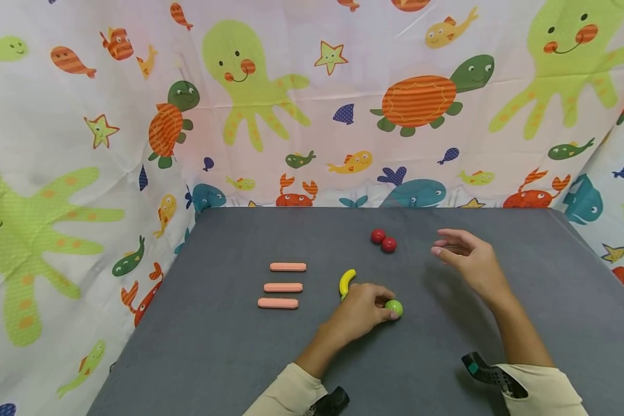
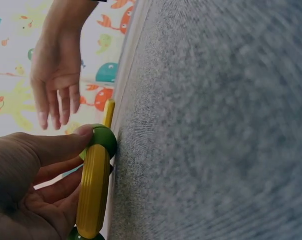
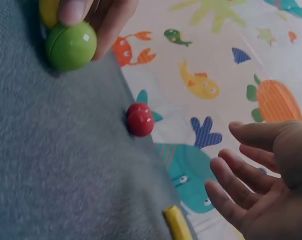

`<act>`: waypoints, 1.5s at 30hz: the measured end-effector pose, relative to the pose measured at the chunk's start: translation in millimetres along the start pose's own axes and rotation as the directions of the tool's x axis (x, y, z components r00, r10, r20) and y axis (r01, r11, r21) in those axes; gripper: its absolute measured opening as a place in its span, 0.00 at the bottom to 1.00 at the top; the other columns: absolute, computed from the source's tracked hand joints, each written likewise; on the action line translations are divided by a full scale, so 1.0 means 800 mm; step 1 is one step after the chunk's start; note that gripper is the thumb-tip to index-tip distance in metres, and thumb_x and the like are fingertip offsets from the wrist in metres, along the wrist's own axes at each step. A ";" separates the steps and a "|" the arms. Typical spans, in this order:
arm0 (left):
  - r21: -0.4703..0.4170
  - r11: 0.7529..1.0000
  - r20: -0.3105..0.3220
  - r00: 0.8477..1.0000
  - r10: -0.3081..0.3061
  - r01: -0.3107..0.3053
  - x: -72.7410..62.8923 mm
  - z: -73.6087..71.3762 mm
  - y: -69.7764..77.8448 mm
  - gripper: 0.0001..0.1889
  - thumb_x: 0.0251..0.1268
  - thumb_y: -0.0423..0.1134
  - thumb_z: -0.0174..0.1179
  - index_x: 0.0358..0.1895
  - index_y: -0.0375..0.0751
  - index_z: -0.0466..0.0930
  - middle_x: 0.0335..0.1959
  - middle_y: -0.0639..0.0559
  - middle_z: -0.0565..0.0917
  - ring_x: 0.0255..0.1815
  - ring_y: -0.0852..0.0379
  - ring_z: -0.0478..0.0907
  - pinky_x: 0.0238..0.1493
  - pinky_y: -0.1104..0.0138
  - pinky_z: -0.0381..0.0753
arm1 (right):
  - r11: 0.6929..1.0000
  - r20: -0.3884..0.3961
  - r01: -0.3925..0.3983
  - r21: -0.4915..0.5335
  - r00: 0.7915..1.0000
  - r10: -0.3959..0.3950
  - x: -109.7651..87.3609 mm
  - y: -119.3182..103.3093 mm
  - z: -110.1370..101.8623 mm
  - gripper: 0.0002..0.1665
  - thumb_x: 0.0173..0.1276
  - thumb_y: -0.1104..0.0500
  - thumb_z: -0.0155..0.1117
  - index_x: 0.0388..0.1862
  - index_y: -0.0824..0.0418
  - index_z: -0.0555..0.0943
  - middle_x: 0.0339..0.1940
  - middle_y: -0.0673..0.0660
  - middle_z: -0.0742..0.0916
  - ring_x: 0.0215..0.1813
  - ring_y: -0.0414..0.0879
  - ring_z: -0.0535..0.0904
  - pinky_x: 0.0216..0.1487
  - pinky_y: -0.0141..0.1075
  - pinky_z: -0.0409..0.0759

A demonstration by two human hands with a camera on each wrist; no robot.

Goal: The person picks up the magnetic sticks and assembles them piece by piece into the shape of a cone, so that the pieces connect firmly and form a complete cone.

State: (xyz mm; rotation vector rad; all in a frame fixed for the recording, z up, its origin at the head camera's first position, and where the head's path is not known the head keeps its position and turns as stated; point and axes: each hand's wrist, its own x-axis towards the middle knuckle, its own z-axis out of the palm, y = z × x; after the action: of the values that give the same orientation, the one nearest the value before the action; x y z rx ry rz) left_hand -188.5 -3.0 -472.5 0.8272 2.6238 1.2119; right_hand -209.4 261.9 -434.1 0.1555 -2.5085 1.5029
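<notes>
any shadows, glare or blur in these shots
Head view: fairly even light, with a soft shadow from the right hand on the gray tabletop; left wrist view: the tabletop's texture looks soft and blurred toward the right; right wrist view: small bright glints on the green ball and the red balls.

Left fingers [image 1: 382, 291] pinch a green ball [image 1: 395, 305] — red balls [image 1: 389, 245] beyond.
</notes>
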 end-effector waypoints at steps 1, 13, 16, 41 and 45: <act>-0.004 1.000 0.002 1.000 0.002 -0.002 0.000 0.000 0.000 0.14 0.63 0.36 0.77 0.50 0.38 0.91 0.42 0.54 0.92 0.37 0.75 0.81 0.40 0.79 0.79 | 1.000 -0.008 -0.006 -0.017 1.000 0.005 0.000 0.003 0.000 0.28 0.76 0.54 0.71 0.70 0.63 0.79 0.51 0.60 0.90 0.45 0.27 0.84 0.45 0.20 0.81; -0.041 0.999 0.000 1.000 0.012 -0.012 -0.002 -0.005 0.000 0.13 0.64 0.35 0.76 0.50 0.38 0.91 0.44 0.53 0.91 0.39 0.74 0.81 0.43 0.78 0.80 | 0.988 -0.052 -0.090 -0.122 0.995 0.084 0.003 0.041 -0.008 0.30 0.77 0.47 0.70 0.70 0.61 0.79 0.60 0.66 0.88 0.50 0.23 0.77 0.47 0.19 0.73; -0.045 0.999 -0.004 1.000 0.014 -0.014 -0.003 -0.005 -0.001 0.13 0.64 0.35 0.76 0.50 0.38 0.91 0.44 0.53 0.91 0.39 0.74 0.81 0.43 0.78 0.80 | 0.983 -0.056 -0.107 -0.149 0.993 0.100 0.004 0.048 -0.011 0.31 0.77 0.46 0.69 0.70 0.62 0.79 0.61 0.67 0.87 0.53 0.32 0.82 0.48 0.21 0.72; -0.061 0.998 -0.036 0.999 -0.010 0.008 -0.002 0.000 0.001 0.15 0.66 0.36 0.75 0.54 0.37 0.90 0.48 0.50 0.90 0.42 0.71 0.84 0.45 0.78 0.81 | 0.942 0.028 -0.112 -0.317 0.991 0.127 0.009 0.065 -0.008 0.26 0.72 0.60 0.74 0.65 0.69 0.82 0.50 0.67 0.89 0.44 0.50 0.85 0.35 0.29 0.79; -0.071 0.997 -0.040 0.999 -0.012 0.009 -0.003 -0.001 0.002 0.15 0.66 0.36 0.75 0.55 0.38 0.89 0.49 0.50 0.90 0.43 0.70 0.85 0.46 0.77 0.82 | 0.930 0.061 -0.108 -0.353 0.989 0.138 0.008 0.066 -0.004 0.26 0.71 0.60 0.74 0.64 0.70 0.82 0.50 0.68 0.89 0.47 0.57 0.87 0.38 0.36 0.80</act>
State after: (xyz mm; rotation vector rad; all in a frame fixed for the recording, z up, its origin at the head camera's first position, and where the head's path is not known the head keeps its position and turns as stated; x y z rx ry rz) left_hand -185.8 -4.1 -471.2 0.7837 2.5960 1.3249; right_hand -225.5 289.7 -476.3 0.0039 -2.8512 1.0821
